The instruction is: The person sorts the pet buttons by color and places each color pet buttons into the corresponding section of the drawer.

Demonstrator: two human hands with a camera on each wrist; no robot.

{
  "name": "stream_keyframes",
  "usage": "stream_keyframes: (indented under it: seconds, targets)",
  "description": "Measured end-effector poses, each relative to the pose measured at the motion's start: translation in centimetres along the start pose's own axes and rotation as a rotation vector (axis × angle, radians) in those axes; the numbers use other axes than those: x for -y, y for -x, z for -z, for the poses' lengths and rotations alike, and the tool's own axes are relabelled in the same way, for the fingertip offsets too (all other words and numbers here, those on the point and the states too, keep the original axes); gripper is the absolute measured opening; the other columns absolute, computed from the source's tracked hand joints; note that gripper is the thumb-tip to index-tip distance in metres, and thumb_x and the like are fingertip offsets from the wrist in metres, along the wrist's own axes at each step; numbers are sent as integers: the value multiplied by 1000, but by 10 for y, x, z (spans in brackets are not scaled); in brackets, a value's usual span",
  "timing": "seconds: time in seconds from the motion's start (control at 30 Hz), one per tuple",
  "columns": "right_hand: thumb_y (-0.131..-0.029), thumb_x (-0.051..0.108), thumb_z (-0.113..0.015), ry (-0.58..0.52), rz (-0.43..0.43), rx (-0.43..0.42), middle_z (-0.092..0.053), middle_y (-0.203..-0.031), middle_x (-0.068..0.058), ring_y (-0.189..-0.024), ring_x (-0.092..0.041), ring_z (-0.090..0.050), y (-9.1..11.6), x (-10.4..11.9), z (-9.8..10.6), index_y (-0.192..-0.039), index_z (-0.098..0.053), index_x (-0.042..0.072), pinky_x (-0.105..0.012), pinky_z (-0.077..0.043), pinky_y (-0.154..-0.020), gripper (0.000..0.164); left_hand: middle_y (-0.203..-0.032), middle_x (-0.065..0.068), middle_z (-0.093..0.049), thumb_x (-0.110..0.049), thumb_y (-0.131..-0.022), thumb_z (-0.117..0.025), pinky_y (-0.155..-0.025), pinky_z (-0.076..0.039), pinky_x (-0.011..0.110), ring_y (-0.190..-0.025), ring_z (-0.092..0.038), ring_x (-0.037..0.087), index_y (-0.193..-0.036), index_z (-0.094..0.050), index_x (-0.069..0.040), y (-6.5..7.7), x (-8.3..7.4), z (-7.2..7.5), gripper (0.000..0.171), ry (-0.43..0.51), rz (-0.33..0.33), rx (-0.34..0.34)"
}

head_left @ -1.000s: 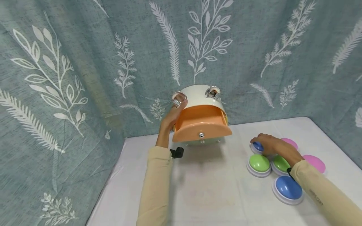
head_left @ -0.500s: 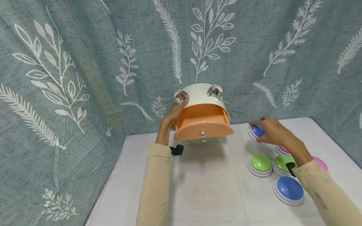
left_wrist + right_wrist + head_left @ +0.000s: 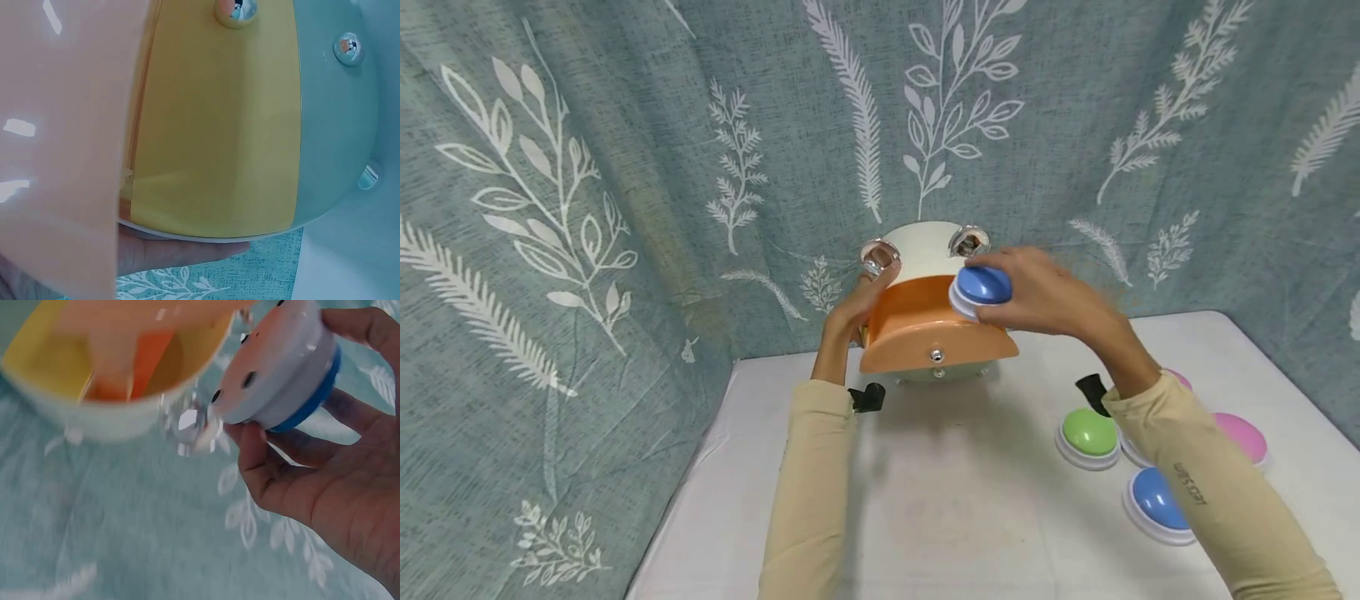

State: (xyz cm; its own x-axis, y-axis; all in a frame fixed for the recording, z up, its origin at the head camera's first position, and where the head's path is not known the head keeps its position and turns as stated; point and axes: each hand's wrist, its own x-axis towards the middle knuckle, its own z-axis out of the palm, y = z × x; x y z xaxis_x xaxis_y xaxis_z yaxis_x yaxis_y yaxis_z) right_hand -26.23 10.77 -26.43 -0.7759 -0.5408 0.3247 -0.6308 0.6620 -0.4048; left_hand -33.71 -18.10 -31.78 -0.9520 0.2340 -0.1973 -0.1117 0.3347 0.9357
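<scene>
My right hand (image 3: 1045, 292) pinches a blue push-button buzzer (image 3: 983, 286) with a white base by its rim, thumb and fingers on opposite sides. It hovers at the right part of an orange drawer (image 3: 904, 345), which is pulled out. In the right wrist view the underside of the buzzer (image 3: 275, 365) shows dark feet. The drawer belongs to a small rounded cabinet (image 3: 919, 244) with a white top and two silver rings. My left hand (image 3: 859, 305) rests against the cabinet's left side, a straight finger (image 3: 187, 253) lying along it in the left wrist view.
Below the orange drawer are a yellow drawer (image 3: 212, 125) and a green drawer (image 3: 328, 125), both with silver knobs. Green (image 3: 1090, 432), blue (image 3: 1159, 498) and pink (image 3: 1240, 437) buzzers lie on the white table (image 3: 955, 508) at right. A patterned curtain (image 3: 775, 167) hangs behind.
My right hand has lifted the blue buzzer off the table at right and carried it left to the pulled-out orange drawer. My left hand stays at the cabinet.
</scene>
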Motion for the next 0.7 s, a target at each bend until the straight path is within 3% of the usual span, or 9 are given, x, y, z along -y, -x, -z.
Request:
stream_keyframes:
  seconds: [0.13,0.3,0.37,0.43,0.57,0.67,0.7]
  targets:
    - [-92,24,-68,-81,2,75,-70,-132,-18,-108,-30,-69,-30,12,-12,-144,-62,5,-46,-58,-92,55,-172,22,22,-57,-106,-36,-129,-29,54,-159,-20,41,-161,30,-4,1,0,1,101,-6,26,-9]
    - [-93,27,-68,-128,-13,168,-72,-130,-16,-103,-26,-71,-54,18,-27,-144,-62,5,-40,-58,-91,56,-170,26,-5,-59,-105,-38,-123,-40,51,-148,-41,38,-163,19,-2,-1,1,-2,99,8,19,-21]
    - [-91,26,-69,-140,11,196,-76,-119,-14,-90,-21,-70,-60,20,-32,-140,-66,3,-33,-55,-81,54,-166,27,-13,-58,-105,-39,-121,-43,49,-142,-47,37,-162,16,-1,-2,1,-2,98,10,15,-19]
    - [-89,25,-70,-150,18,219,-76,-99,-10,-74,-16,-61,-66,21,-38,-136,-69,4,-28,-47,-69,51,-165,27,-14,-60,-105,-38,-117,-47,45,-138,-49,35,-162,15,-1,-2,1,-2,98,-13,23,-16]
    - [-86,23,-74,-143,9,263,-66,-76,-2,-63,-13,-50,-78,27,-45,-127,-75,6,-25,-39,-61,45,-154,28,-37,-65,-104,-33,-92,-57,32,-111,-61,23,-162,15,-1,-1,1,0,99,-77,34,-17]
    - [-87,22,-77,-137,-31,301,-74,-86,-5,-70,-13,-57,-85,33,-50,-123,-77,5,-24,-43,-65,40,-131,22,-54,-67,-104,-32,-74,-57,26,-89,-65,14,-161,12,1,-1,2,0,99,-102,22,-23]
    - [-87,22,-78,-141,-47,315,-77,-92,-7,-72,-14,-59,-87,35,-52,-122,-78,4,-24,-44,-66,39,-122,17,-58,-66,-104,-32,-70,-56,24,-82,-64,11,-161,5,4,-2,2,0,97,-99,11,-23]
